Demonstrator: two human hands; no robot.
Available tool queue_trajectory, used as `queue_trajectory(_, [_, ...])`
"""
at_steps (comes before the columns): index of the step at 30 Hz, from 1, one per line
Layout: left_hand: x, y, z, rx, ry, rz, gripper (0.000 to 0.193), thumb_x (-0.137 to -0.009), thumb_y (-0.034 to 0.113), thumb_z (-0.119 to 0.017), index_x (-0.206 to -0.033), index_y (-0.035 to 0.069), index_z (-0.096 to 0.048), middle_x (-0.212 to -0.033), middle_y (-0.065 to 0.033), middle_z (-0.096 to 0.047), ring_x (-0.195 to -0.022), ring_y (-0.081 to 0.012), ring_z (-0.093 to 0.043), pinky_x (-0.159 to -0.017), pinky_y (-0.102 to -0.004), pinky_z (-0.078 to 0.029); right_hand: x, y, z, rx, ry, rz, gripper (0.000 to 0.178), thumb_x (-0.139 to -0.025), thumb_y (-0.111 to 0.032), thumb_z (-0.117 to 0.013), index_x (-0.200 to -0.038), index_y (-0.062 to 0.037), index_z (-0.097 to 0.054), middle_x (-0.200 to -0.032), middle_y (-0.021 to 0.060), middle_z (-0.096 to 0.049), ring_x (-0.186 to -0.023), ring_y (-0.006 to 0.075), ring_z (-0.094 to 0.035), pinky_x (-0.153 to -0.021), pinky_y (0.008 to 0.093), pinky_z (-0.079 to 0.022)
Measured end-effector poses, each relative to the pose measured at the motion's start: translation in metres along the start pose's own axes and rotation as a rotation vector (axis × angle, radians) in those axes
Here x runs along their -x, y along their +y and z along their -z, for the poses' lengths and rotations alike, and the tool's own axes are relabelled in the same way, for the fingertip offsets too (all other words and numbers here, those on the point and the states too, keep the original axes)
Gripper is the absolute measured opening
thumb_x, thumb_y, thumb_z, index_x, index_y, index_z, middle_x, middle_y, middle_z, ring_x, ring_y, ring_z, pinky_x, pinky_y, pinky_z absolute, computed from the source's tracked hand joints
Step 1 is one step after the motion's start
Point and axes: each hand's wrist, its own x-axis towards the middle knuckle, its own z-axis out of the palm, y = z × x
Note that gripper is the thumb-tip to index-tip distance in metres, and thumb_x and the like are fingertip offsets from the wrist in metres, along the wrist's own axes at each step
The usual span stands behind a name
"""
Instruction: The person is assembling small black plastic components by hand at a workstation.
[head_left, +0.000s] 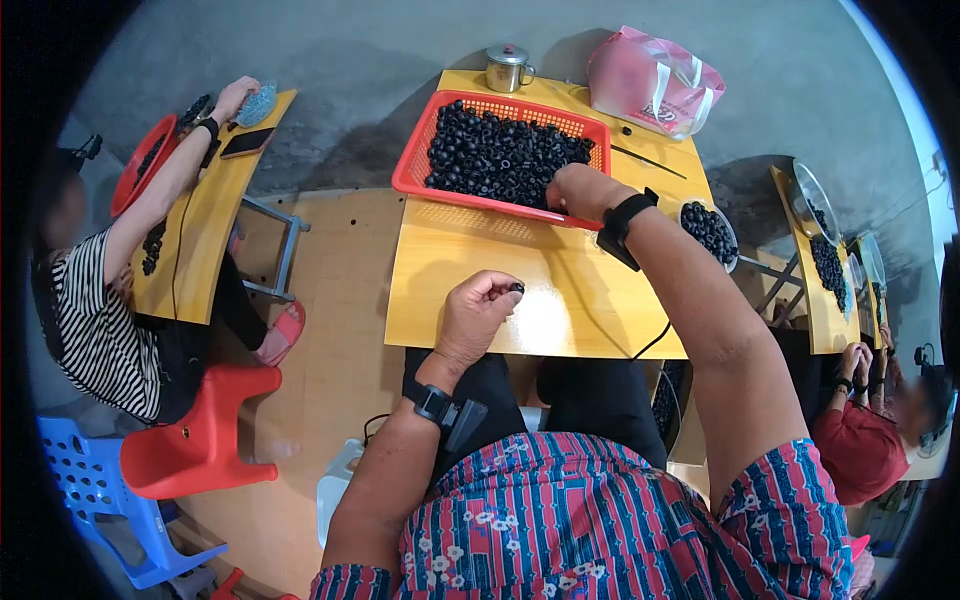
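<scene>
My left hand [474,316] is above the front part of the yellow table, with thumb and fingers pinching a small black round part [517,287]. My right hand [585,192] reaches to the near right corner of a red plastic basket [408,172]. Its fingers are drawn together at the basket's rim, and whatever lies between them is hidden. Heaped inside the basket are many small black parts [490,145], several of them ring-shaped with a hole. Each wrist wears a black band.
On the table [430,270] stand a lidded metal mug [508,70], a pink bag [650,85] and a thin dark rod [648,162]. A bowl of black parts [708,232] sits at the right edge. People work at tables on both sides. A red stool [200,440] stands left.
</scene>
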Motion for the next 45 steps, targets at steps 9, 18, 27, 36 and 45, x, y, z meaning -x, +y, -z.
queue_trajectory(9, [0.000,-0.001,0.001,0.007,0.001,0.013,0.011,-0.086,0.002,-0.064,-0.097,-0.001,-0.066,-0.077,0.0012,-0.061,-0.067,-0.0049,-0.055,-0.063,-0.0192,-0.048,-0.002,0.002,0.003,-0.096,-0.036,-0.054,0.014,-0.073,-0.004,-0.060,-0.080,-0.0086,-0.071,-0.085,0.0142,-0.069,-0.083,0.0317,-0.066,-0.072,0.0392,-0.053])
queue_trajectory(18, [0.000,0.002,0.001,0.017,-0.013,0.011,0.012,-0.087,0.003,-0.064,-0.098,-0.001,-0.065,-0.078,0.0010,-0.061,-0.067,-0.0052,-0.056,-0.063,-0.0198,-0.048,0.003,0.010,-0.007,-0.099,0.005,-0.040,0.015,-0.072,-0.004,-0.062,-0.084,-0.0077,-0.070,-0.083,0.0162,-0.068,-0.082,0.0323,-0.066,-0.072,0.0383,-0.052])
queue_trajectory(27, [0.003,-0.003,0.002,0.083,-0.014,-0.027,0.012,-0.089,0.005,-0.064,-0.099,-0.001,-0.065,-0.080,0.0007,-0.061,-0.070,-0.0060,-0.056,-0.065,-0.0209,-0.049,0.064,-0.042,0.004,-1.481,0.510,-0.035,0.011,-0.087,-0.002,-0.062,-0.097,-0.0064,-0.064,-0.086,-0.0008,-0.064,-0.074,0.0075,-0.060,-0.064,0.0224,-0.048])
queue_trajectory(36, [-0.001,-0.006,0.005,0.015,-0.037,-0.041,0.012,-0.088,0.004,-0.065,-0.098,0.000,-0.065,-0.084,0.0009,-0.062,-0.076,-0.0053,-0.056,-0.069,-0.0206,-0.048,0.102,-0.101,-0.067,-2.065,0.377,-0.032,0.016,-0.088,-0.002,-0.063,-0.104,-0.0046,-0.062,-0.091,0.0029,-0.066,-0.075,0.0098,-0.062,-0.066,0.0222,-0.052])
queue_trajectory(45, [-0.001,-0.007,0.006,0.003,-0.045,-0.038,0.013,-0.086,0.004,-0.068,-0.098,0.000,-0.065,-0.086,0.0006,-0.063,-0.077,-0.0056,-0.056,-0.071,-0.0207,-0.048,0.101,-0.112,-0.082,-2.052,0.416,-0.056,0.014,-0.089,-0.001,-0.063,-0.103,-0.0036,-0.062,-0.090,0.0025,-0.065,-0.077,0.0083,-0.062,-0.067,0.0222,-0.052])
